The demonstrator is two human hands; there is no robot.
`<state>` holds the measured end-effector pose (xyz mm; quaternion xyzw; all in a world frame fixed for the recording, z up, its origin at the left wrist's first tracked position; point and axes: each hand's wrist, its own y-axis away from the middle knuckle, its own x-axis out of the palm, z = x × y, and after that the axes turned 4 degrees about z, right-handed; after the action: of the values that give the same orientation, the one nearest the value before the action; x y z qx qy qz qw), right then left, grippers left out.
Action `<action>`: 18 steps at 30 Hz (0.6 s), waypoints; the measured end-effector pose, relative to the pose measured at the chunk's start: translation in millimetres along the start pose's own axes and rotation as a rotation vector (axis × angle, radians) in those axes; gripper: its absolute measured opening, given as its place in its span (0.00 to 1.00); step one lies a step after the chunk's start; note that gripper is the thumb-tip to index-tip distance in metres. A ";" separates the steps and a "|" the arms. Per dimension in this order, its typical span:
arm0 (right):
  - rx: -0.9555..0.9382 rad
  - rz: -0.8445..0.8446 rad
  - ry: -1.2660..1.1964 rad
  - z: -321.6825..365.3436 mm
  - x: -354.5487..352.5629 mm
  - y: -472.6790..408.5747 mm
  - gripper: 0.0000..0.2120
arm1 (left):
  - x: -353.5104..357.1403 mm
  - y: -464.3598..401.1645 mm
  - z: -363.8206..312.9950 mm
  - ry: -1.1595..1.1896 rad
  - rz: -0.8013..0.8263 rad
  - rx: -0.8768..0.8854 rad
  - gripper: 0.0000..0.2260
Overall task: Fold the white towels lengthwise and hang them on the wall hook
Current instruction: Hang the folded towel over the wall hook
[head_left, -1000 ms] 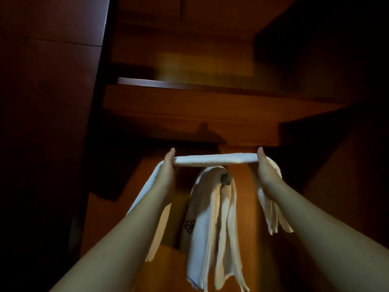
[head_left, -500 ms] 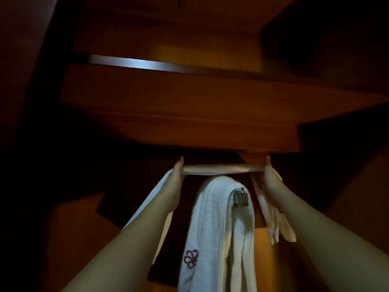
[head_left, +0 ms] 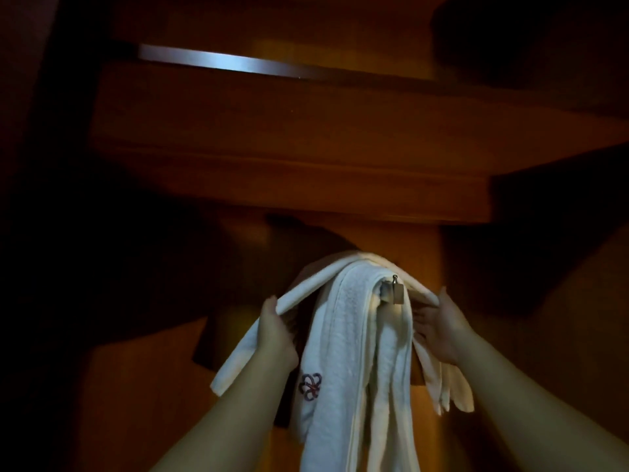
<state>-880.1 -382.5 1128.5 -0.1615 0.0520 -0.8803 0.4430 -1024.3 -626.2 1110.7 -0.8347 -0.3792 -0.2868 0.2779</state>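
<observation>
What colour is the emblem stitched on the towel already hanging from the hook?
Dark red, a looped flower-like emblem low on the hanging towel; head view.

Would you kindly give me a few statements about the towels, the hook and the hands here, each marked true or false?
1. A white towel with an embroidered flower emblem already hangs on the metal hook. True.
2. The left hand holds nothing. False: it grips the folded towel being hung.
3. The right hand holds the other end of that folded towel. True.
4. The folded towel lies flat on a table. False: it arches behind the hook, above the hanging towel, with its ends drooping past both hands.
5. A wooden shelf sits above the hook. True.
</observation>
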 end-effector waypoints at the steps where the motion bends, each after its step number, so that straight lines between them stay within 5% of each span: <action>1: 0.023 -0.052 -0.006 -6.0 -2.5 1.8 0.34 | -6.9 3.0 5.5 0.030 -0.052 -0.047 0.22; 7: 0.179 -0.256 -0.071 -37.0 -12.7 15.2 0.15 | -33.8 13.9 32.6 0.119 -0.302 -0.187 0.16; 11: 0.295 -0.307 -0.013 -62.5 -8.7 29.0 0.12 | -42.4 20.8 53.5 0.074 -0.363 -0.244 0.13; 14: 0.422 -0.283 0.079 -78.7 -3.0 36.3 0.21 | -54.9 24.4 69.5 0.019 -0.409 -0.240 0.08; 18: 0.456 -0.263 0.228 -90.3 7.6 49.0 0.18 | -84.6 20.1 82.9 -0.232 -0.457 -0.260 0.16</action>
<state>-876.7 -422.7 1033.7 0.0370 -0.1193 -0.9317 0.3410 -1032.5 -620.9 990.9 -0.7833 -0.5470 -0.2909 0.0516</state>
